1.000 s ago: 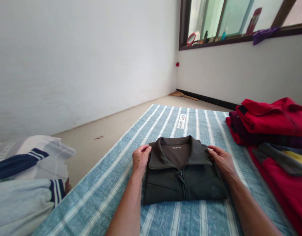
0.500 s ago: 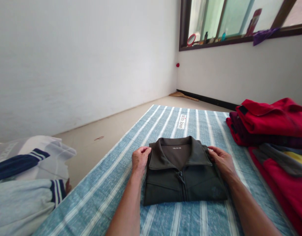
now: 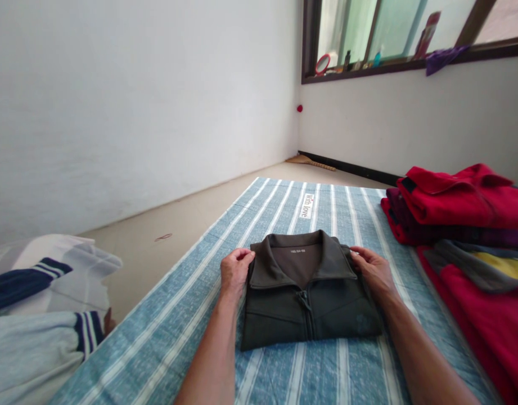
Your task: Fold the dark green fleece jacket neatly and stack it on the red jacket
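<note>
A plain white wall [image 3: 136, 101] fills the left and far side of the scene. Below it, a cloth of blue fabric with white stripes [image 3: 187, 298] spreads from the near edge toward the far corner, with beige floor [image 3: 191, 211] along its left and far sides. A dark-framed window [image 3: 309, 42] is at the far right.

On the right of the cloth is a stack of folded red and dark purple clothes [image 3: 461, 205]; just nearer lie red garments with grey and yellow parts [image 3: 490, 315]. At the near left is a heap of pale grey clothes with navy striped cuffs [image 3: 35, 349].

The folded dark, collared zip-front jacket [image 3: 275, 320] lies flat on the striped cloth, near the middle, its collar toward the far side. It sits between the two hands, which are well apart. The left hand [image 3: 234, 271] pinches its far left corner between thumb and fingers; the right hand [image 3: 373, 274] grips its far right corner in the same way. Both forearms reach in from the near side, one along each side of the jacket.

Smaller still are a purple rag [image 3: 442, 61] over the sill, a white "With love" label [image 3: 306, 207] beyond the collar, and a round red-rimmed mirror [image 3: 322, 64] at the window's left.
</note>
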The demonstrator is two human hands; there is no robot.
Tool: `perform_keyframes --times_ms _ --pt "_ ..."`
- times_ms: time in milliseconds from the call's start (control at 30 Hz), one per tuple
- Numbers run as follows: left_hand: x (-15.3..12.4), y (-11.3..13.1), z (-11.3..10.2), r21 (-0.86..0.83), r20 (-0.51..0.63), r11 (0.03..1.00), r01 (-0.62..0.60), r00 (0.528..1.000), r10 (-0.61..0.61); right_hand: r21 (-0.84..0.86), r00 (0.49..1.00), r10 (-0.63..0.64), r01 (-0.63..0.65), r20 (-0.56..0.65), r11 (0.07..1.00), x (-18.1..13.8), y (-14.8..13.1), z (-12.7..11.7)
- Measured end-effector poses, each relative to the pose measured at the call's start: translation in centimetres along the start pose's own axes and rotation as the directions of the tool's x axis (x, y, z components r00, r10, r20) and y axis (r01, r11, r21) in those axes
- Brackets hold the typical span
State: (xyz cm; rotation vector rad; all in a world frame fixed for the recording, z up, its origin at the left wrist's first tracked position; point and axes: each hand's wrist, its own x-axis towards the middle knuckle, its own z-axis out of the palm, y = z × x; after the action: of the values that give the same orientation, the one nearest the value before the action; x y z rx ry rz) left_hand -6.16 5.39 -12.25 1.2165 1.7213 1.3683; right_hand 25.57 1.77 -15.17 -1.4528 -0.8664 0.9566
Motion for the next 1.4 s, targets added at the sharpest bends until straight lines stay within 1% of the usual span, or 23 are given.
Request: perform_keyframes --times_ms 200,433,767,900,1067,1167,1267,1333,1367,1400 --pt "0.1 -0.1 -0.1 0.002 -0.007 1.000 0.006 1.000 -0.006 0.022 1.000 -0.002 0.002 -0.025 1.000 -0.2 -0.5 0.2" --pt "0.3 -0.4 0.1 -0.004 -0.023 1.000 0.009 1.000 -0.009 0.021 1.000 -0.007 0.007 0.000 1.000 0.2 0.2 0.0" --pt "0.5 -0.8 0.3 -0.023 -0.040 1.000 0.003 0.999 -0.004 0.046 1.000 0.011 -0.012 0.016 0.999 0.1 -0.1 0.0" --pt "0.6 -1.0 0.3 0.001 -0.040 1.000 -0.004 0.999 0.004 0.027 1.000 0.006 -0.007 0.009 1.000 0.2 0.0 0.0" --pt "0.5 -1.0 0.2 0.078 -0.061 0.997 -0.027 0.998 0.032 0.014 1.000 0.005 -0.005 0.007 1.000 0.2 -0.1 0.0" --pt "0.2 -0.3 -0.1 0.126 -0.090 0.991 -0.055 0.994 0.066 -0.002 1.000 0.004 -0.004 0.003 1.000 0.2 -0.2 0.0" --pt "-0.5 1.4 -0.7 0.155 -0.102 0.983 -0.095 0.988 0.112 -0.003 1.000 0.007 -0.007 0.002 1.000 0.2 -0.2 0.1" --pt "-1.4 3.3 -1.1 0.183 -0.051 0.972 -0.145 0.986 0.157 0.004 1.000 0.009 -0.009 0.007 1.000 0.2 -0.2 0.1" --pt "-2.1 4.3 -1.4 0.212 0.010 0.960 -0.185 0.982 0.187 0.008 1.000 0.010 -0.010 0.012 1.000 0.2 -0.2 0.2" --pt "-2.8 5.4 -1.6 0.249 0.097 0.940 -0.234 0.972 0.216 0.008 1.000 0.011 -0.011 0.014 1.000 0.2 -0.2 0.2"
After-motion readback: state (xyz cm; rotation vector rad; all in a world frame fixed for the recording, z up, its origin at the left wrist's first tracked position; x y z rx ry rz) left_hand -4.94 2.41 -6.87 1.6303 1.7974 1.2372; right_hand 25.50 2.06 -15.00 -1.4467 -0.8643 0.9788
